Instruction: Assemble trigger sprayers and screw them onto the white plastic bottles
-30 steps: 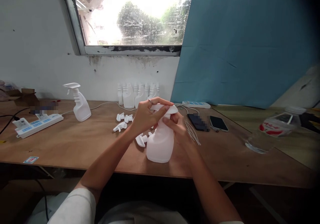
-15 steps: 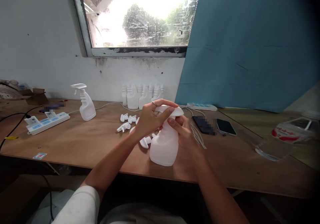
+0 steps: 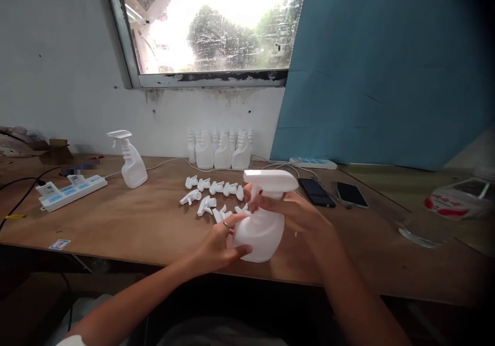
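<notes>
fingers: left hand (image 3: 214, 248), right hand (image 3: 300, 211) both gripping spray bottle (image 3: 266, 235) | brown tabletop (image 3: 154, 222) | window (image 3: 224, 31), blue sheet (image 3: 367, 67) behind

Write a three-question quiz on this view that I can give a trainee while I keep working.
1. Multiple choice: which hand's fingers are at the neck of the held white plastic spray bottle? A) left; B) right; C) neither.

2. True or false: a second white plastic spray bottle stands to the right of the two dark phones.

3. Short answer: what loose white plastic parts lie on the brown wooden table, in front of the headless white plastic bottles below the window?

Key: 1. B, the right hand. 2. False; the second bottle is at the picture's left, near the white-and-blue power strip. 3. Trigger heads.
</notes>
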`<move>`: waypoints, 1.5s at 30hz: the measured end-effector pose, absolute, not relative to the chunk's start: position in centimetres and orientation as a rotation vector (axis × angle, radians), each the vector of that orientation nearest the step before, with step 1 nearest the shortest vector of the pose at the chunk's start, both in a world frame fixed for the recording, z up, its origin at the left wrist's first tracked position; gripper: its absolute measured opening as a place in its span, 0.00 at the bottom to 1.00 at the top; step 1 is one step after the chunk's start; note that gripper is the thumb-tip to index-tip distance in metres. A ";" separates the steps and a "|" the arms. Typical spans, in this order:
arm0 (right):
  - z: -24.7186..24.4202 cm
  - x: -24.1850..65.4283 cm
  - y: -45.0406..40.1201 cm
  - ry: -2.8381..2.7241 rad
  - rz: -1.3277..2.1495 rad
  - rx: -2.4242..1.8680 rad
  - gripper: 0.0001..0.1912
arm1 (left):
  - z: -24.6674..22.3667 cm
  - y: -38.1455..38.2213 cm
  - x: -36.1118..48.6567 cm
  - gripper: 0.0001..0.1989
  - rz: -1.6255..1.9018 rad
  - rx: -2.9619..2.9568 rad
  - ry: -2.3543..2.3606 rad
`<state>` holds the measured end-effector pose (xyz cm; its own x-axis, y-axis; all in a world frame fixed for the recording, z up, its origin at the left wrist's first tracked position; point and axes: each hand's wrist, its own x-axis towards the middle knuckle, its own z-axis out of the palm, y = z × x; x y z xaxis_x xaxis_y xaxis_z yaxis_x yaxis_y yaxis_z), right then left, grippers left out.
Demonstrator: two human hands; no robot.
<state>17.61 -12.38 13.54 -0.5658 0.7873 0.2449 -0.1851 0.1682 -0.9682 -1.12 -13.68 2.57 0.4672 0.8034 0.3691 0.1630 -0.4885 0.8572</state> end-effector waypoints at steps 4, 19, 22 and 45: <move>13.4 17.2 -14.1 -1.694 1.408 -0.668 0.14 | 2.0 -15.3 -2.4 0.29 1.126 2.067 0.874; 10.7 25.3 -7.0 -1.526 0.902 -0.994 0.22 | 5.6 -2.9 -21.4 0.33 1.586 1.759 2.172; 8.2 27.4 -3.2 -1.447 0.847 -1.146 0.20 | 4.7 0.1 -24.4 0.33 1.454 1.653 2.380; 0.8 30.1 5.0 -2.164 0.212 -1.650 0.09 | 0.4 0.7 -23.7 0.29 1.704 1.595 2.458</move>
<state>30.09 5.01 0.76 -0.2162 0.9495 0.2276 0.8872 0.2884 -0.3602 -23.66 0.67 0.39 -0.5334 0.5487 0.6438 0.7953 0.0662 0.6025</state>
